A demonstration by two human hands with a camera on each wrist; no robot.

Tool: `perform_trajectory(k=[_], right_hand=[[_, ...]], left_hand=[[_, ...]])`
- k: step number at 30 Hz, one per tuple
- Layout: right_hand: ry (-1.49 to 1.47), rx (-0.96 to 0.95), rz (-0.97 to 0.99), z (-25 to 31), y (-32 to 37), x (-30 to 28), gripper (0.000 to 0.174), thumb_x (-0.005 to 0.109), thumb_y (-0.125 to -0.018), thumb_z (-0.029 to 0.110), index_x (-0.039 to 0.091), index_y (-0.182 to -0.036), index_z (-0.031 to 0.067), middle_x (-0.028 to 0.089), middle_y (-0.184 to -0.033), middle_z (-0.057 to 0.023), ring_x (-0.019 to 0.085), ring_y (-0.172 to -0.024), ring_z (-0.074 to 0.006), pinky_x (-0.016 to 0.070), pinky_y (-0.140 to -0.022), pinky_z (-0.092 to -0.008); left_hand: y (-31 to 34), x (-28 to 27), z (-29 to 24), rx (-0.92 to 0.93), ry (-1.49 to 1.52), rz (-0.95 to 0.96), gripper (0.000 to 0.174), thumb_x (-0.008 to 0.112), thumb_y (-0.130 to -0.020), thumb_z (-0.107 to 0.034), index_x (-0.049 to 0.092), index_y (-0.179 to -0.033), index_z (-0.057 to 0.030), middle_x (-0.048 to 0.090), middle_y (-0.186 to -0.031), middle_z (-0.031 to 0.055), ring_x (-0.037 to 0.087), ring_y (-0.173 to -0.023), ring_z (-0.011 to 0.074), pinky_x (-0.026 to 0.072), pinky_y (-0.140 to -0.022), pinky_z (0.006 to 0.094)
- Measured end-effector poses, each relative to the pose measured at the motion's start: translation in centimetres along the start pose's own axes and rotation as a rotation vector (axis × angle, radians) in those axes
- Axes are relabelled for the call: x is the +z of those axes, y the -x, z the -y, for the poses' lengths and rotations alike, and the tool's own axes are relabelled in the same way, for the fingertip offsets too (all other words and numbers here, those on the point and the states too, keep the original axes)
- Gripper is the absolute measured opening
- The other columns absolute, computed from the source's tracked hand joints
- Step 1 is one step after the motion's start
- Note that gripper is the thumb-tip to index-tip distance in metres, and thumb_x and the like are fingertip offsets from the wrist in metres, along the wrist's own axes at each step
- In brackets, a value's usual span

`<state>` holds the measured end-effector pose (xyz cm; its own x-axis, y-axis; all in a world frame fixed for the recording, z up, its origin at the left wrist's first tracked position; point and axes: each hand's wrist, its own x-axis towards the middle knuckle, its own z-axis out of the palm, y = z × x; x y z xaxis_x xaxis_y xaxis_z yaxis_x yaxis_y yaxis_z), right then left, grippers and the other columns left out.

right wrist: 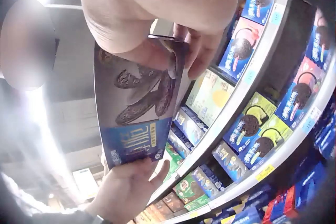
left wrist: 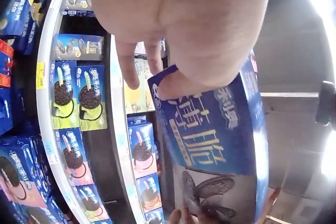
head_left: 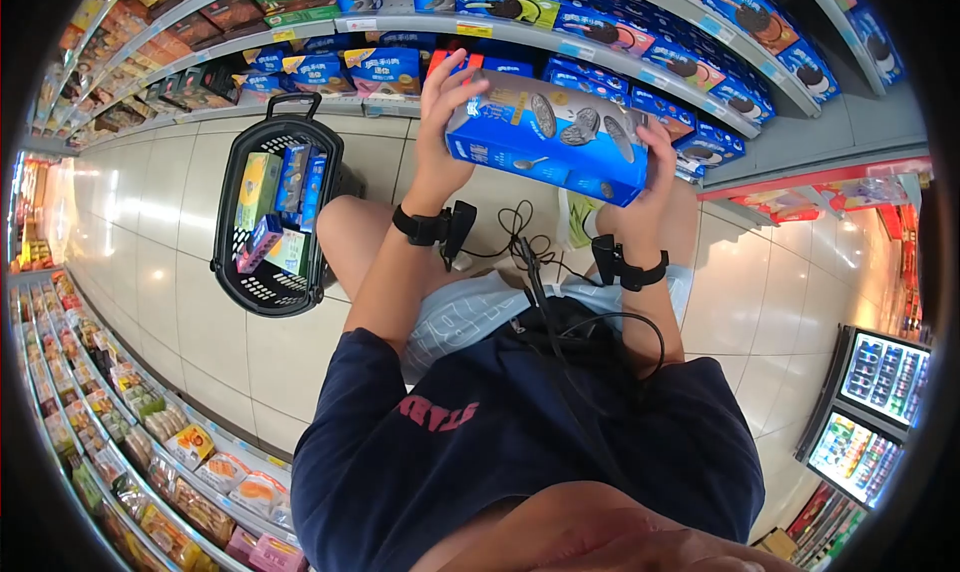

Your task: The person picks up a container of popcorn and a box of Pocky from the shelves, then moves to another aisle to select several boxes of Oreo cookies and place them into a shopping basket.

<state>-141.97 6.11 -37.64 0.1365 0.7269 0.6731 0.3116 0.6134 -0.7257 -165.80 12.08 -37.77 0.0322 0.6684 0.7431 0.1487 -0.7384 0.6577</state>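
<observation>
A blue and grey cookie box (head_left: 548,137) with dark cookies pictured on it is held up between both hands in the head view. My left hand (head_left: 445,122) grips its left end, thumb on the printed face in the left wrist view, where the box (left wrist: 210,134) hangs below the palm (left wrist: 184,19). The right end is gripped by my right hand (head_left: 652,177); in the right wrist view that hand (right wrist: 163,14) curls its fingers at the box's (right wrist: 136,98) edge.
A black basket (head_left: 228,242) with several packages stands on the tiled floor (head_left: 170,272) at the left. Shelves of cookie boxes (head_left: 600,27) run across the front. More stocked shelves (head_left: 150,422) stand at lower left, and cables (head_left: 530,262) hang before the body.
</observation>
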Motion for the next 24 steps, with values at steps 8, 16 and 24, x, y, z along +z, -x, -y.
perform_trajectory(k=[8,16,24], right_hand=[[0.195,-0.284,0.151,1.5,-1.1,0.6,0.052,0.078,-0.068,0.005,0.054,-0.113,0.0109,0.038,-0.135,-0.0203,0.049,-0.122,-0.0400,0.0438,-0.101,-0.0516],[0.370,-0.157,0.319,1.4,-0.7,1.4,0.059,0.074,-0.064,-0.002,0.063,-0.120,0.0115,0.053,-0.134,-0.0157,0.053,-0.121,-0.0357,0.0445,-0.100,-0.0424],[0.488,-0.115,0.391,0.8,-0.9,2.6,0.060,0.075,-0.066,0.000,0.061,-0.124,0.0092,0.052,-0.134,-0.0175,0.053,-0.121,-0.0362,0.0448,-0.098,-0.0415]], left_hand=[[2.5,0.7,3.8,-0.438,0.175,-0.099,0.059,0.069,-0.081,0.002,0.044,-0.134,-0.0037,0.054,-0.129,0.0151,0.057,-0.114,0.0232,0.0449,-0.097,0.0344],[2.0,1.0,2.3,-0.917,0.824,-0.093,0.051,0.056,-0.090,-0.005,0.034,-0.136,-0.0084,0.062,-0.115,0.0129,0.068,-0.094,0.0242,0.0607,-0.067,0.0360],[2.3,0.7,1.5,-0.976,1.213,0.113,0.061,0.059,-0.093,-0.038,0.032,-0.140,-0.0099,0.055,-0.125,0.0139,0.065,-0.102,0.0270,0.0596,-0.070,0.0423]])
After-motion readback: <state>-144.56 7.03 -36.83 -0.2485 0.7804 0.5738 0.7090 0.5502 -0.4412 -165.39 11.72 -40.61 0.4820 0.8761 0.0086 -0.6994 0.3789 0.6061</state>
